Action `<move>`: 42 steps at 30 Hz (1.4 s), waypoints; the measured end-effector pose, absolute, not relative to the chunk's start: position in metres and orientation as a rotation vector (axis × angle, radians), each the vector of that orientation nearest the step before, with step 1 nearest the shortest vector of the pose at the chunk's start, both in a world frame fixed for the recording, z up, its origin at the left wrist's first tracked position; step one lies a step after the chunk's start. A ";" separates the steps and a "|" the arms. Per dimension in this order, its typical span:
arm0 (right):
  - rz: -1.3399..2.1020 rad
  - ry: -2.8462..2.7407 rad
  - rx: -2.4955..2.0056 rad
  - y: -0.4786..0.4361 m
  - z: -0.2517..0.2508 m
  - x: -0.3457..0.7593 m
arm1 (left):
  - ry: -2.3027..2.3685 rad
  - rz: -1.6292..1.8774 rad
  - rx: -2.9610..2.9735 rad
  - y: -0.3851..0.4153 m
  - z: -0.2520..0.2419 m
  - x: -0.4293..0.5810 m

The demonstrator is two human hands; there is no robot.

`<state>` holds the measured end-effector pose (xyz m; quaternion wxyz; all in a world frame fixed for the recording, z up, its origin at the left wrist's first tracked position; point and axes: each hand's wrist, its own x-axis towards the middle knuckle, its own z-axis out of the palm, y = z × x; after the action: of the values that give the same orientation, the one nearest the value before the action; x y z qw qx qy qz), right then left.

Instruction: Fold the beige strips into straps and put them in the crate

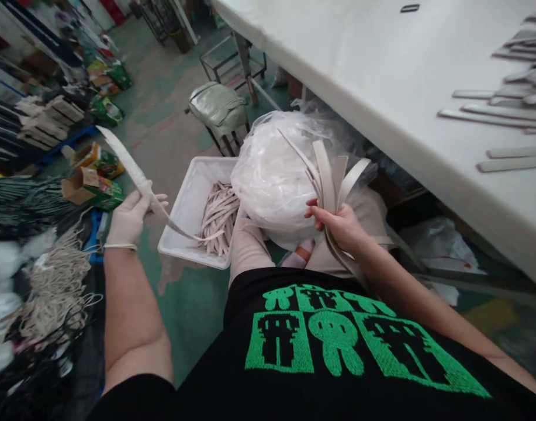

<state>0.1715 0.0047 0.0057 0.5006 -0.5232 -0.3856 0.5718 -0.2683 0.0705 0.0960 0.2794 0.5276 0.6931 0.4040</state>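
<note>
My left hand [130, 216], in a pale glove, pinches one long beige strip [126, 156] near its middle. The strip's lower end trails over a white plastic bin [180, 225], where many similar strips [219, 216] lie in a loose heap. In my bare right hand [340, 225] a bunch of beige strips [327, 175] is gripped, their ends fanning out above the fist and hanging below it. Between the hands, a large clear plastic bag [276, 169] with pale contents sits by my knees.
A white table [381, 70] runs along the right, bearing several strips [504, 114] and a small dark buckle-like ring [410, 8]. A covered stool [218, 108] stands ahead. At left are open cartons [90, 186] and a tangle of cords [59, 292].
</note>
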 end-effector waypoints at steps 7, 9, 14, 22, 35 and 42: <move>1.516 -1.025 -1.202 -0.015 0.010 0.166 | 1.784 0.894 1.756 0.086 0.044 -0.170; 1.552 -1.051 -1.190 -0.018 0.007 0.165 | 1.454 0.838 1.669 0.064 0.029 -0.116; 1.598 -1.059 -1.170 -0.022 -0.003 0.164 | 1.083 0.776 1.598 0.020 0.017 -0.016; 1.497 -1.033 -1.175 -0.031 -0.010 0.162 | 1.055 0.766 1.436 0.010 0.014 0.006; 1.567 -0.888 -1.184 -0.048 -0.017 0.178 | 1.178 1.289 1.265 0.046 0.021 0.002; 1.366 -0.767 -1.241 -0.051 -0.023 0.206 | 1.243 1.050 1.707 0.109 -0.009 0.025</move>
<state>0.2056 -0.0508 -0.0230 0.5408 -0.5224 -0.3227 0.5749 0.0254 0.1086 -0.0094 0.3820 0.6690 0.4871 0.4115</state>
